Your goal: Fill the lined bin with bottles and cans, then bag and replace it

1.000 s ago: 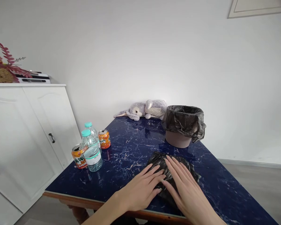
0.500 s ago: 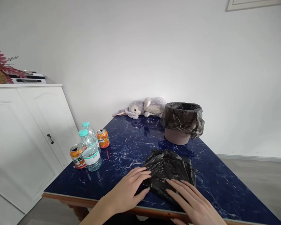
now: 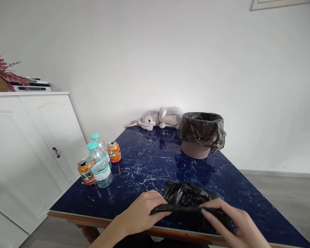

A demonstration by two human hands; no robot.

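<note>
A black plastic bag [image 3: 187,193] lies crumpled at the front edge of the blue marbled table [image 3: 144,168]. Its near edge is lifted into a folded strip between my two hands. My left hand [image 3: 146,210] pinches the strip's left end, thumb below and fingers over it. My right hand [image 3: 228,218] grips the right part, the thumb pressed on the near side. Beyond the bag stands a pinkish bin [image 3: 195,150] with a black liner [image 3: 203,129] folded over its rim; neither hand touches it.
Left on the table are two clear bottles with teal caps, the nearer bottle [image 3: 101,168] in front, and two orange soda cans [image 3: 114,152]. A plush rabbit [image 3: 160,117] lies at the far edge. A white cabinet [image 3: 38,137] stands to the left.
My hands, resting flat on the bag before, have closed on its near edge and raised it into a folded strip. The bag's far part has drawn toward me.
</note>
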